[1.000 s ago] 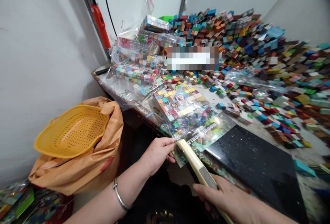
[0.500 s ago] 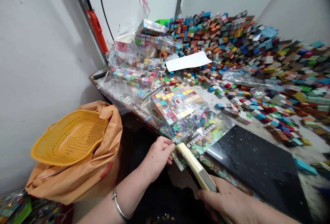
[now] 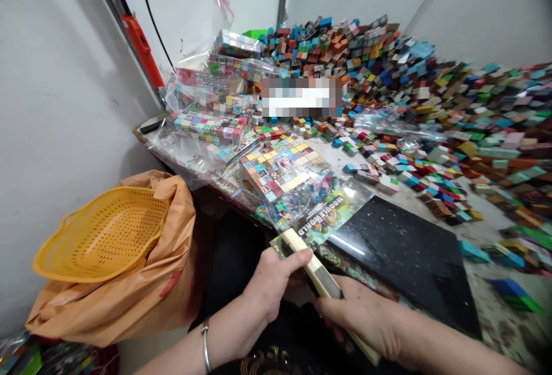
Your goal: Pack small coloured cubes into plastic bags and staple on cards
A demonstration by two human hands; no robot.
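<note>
My right hand (image 3: 366, 313) is wrapped around the lower handle of a long cream stapler (image 3: 318, 271). The stapler's head lies over the near edge of a printed header card (image 3: 325, 217) lettered MODULE WORLD. My left hand (image 3: 269, 283) is closed around the front part of the stapler, thumb across its top and fingers hidden beneath. Just beyond the stapler's head, a clear plastic bag holds a flat panel of colourful picture cubes (image 3: 287, 171) and smaller loose pieces. A black board (image 3: 405, 260) lies beside the card on the right.
A large heap of colourful blocks (image 3: 388, 76) covers the back and right of the table. Several bagged block sets (image 3: 211, 125) lie at the back left. A yellow basket (image 3: 103, 231) sits in an orange sack (image 3: 159, 294) on the left. An orange tool (image 3: 142, 50) hangs by the wall.
My left hand has moved from the card's edge onto the stapler, its thumb now on top. The view has shifted a little to the right.
</note>
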